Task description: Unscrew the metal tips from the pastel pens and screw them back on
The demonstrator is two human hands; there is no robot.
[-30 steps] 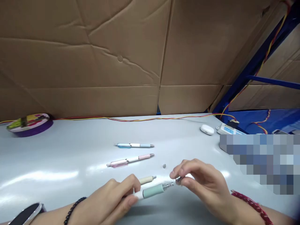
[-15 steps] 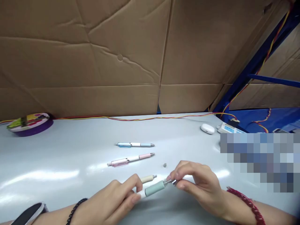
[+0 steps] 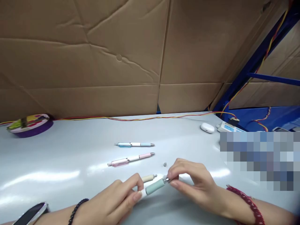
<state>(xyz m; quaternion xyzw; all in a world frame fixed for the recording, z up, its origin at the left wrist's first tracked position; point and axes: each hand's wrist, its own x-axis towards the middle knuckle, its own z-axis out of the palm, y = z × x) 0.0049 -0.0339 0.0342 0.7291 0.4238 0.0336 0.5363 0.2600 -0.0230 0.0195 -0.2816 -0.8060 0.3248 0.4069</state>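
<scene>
A pen with a green grip (image 3: 155,187) is held at its white barrel by my left hand (image 3: 117,197), fingers closed round it. At the pen's front end, my right hand (image 3: 197,184) pinches a small silver tip (image 3: 167,179) against it. Behind my left fingers lies a pen with a cream grip (image 3: 148,178), its rear part hidden by the hand. A loose silver tip (image 3: 165,164) stands on the table. Farther back lie a pink and white pen (image 3: 131,159) and a blue and white pen (image 3: 135,144).
On the grey table (image 3: 77,150) are a purple round box (image 3: 31,125) at left, a white case (image 3: 207,127) and a power strip (image 3: 228,127) at right. A red and yellow cable (image 3: 140,118) runs along the back edge, before cardboard (image 3: 93,62).
My right hand has moved slightly left, bringing the silver tip onto the front end of the green-grip pen. My left hand has barely moved.
</scene>
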